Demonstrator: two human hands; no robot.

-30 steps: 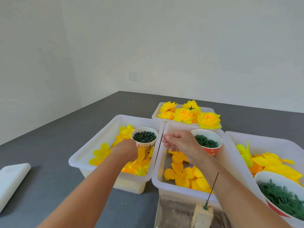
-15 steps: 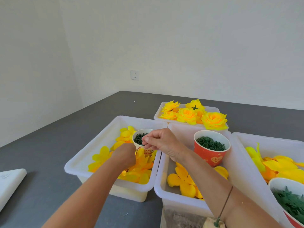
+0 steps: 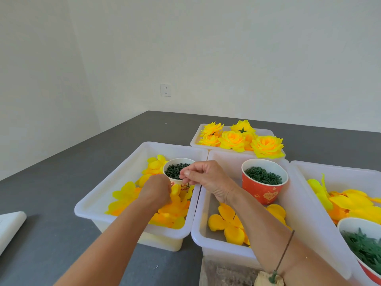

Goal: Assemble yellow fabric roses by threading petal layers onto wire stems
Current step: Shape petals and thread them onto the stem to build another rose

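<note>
So my right hand [image 3: 203, 178] hovers over the paper cup [image 3: 179, 172] with fingers pinched together, left hand [image 3: 155, 190] buried in the petals [image 3: 175, 205] with its grip hidden, and I'd grab just one green piece, not a clump.

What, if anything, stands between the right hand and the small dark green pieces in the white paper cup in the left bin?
Nothing visible. The right hand hovers at the rim of the white paper cup, whose small dark green pieces lie uncovered. The left hand sits beside the cup, not over it.

Grey table [image 3: 61, 182] — four white bins [image 3: 107, 190], white pad [image 3: 10, 226].
</note>
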